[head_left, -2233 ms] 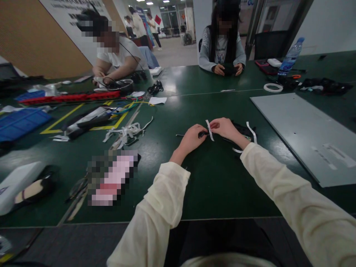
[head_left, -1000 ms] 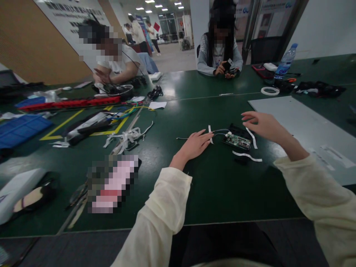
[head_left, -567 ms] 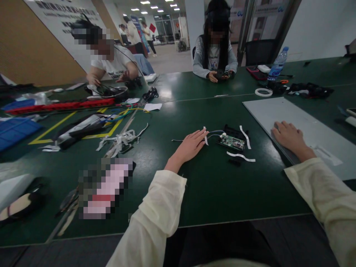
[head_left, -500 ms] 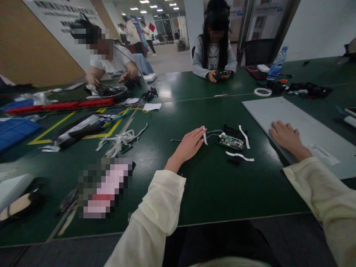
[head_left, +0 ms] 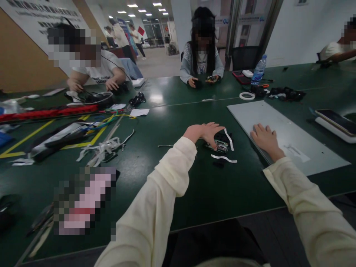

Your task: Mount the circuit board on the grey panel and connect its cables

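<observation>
My left hand [head_left: 205, 132] reaches over a green circuit board [head_left: 222, 147], its fingers and thumb spread apart. It covers part of the board; whether the fingertips touch it I cannot tell. One white strip [head_left: 229, 140] lies by the fingertips, beyond the board's right end. Nearer to me is a second white strip [head_left: 224, 158], slightly wavy, beside a small black piece [head_left: 219, 164]. More black parts show behind the board, partly hidden. My right hand [head_left: 265, 140] rests flat on a large grey panel [head_left: 300, 137], holding nothing.
A tangle of white strips [head_left: 107, 149] and a pixelated pink object [head_left: 89, 196] lie to the left. A tape roll [head_left: 247, 96] and a water bottle [head_left: 259, 70] stand beyond the panel. A phone [head_left: 338, 120] lies at right. Two people sit across the table.
My left hand has moved right, from a white strip near the cables to over the circuit board. My right hand stays on the panel. The whole view has turned to the right.
</observation>
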Available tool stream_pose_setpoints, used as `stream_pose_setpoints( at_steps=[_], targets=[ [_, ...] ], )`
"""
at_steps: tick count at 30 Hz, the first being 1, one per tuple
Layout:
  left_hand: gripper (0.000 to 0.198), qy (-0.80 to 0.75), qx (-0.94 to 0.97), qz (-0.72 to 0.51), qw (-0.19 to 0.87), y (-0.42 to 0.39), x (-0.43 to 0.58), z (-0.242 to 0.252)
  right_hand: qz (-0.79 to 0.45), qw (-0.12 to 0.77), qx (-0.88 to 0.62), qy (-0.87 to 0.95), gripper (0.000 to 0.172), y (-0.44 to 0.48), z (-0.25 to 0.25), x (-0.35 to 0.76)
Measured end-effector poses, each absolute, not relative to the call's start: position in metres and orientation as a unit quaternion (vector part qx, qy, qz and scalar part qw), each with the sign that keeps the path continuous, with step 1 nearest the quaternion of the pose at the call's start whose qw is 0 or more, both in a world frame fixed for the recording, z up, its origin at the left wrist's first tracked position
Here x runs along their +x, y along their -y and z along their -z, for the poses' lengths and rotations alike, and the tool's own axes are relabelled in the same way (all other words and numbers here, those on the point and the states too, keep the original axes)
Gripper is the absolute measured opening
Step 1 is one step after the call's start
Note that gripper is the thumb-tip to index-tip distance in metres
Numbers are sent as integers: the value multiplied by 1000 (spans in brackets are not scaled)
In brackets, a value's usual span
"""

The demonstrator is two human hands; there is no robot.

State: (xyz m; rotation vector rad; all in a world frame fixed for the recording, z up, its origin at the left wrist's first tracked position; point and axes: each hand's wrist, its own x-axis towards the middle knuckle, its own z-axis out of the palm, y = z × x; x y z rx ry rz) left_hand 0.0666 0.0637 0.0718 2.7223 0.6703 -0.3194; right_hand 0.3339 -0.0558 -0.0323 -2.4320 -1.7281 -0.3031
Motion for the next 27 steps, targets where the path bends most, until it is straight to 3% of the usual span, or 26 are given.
stream_pose_setpoints(
  at_steps=[3, 11, 18, 27],
  targets=[
    [104, -242, 945, 153, 158, -72, 68, -57, 87, 71, -811, 574, 54, 55, 30, 334],
    [107, -266, 942, 114, 170, -69, 51, -45, 84, 74, -814, 570, 56, 53, 30, 332],
    [98, -247, 952, 43, 177, -60, 42, -46, 90, 86, -813, 569, 57, 53, 31, 328],
    [94, -275, 917, -77, 277, -52, 40, -52, 85, 91, -813, 569, 57, 52, 32, 329]
  ],
)
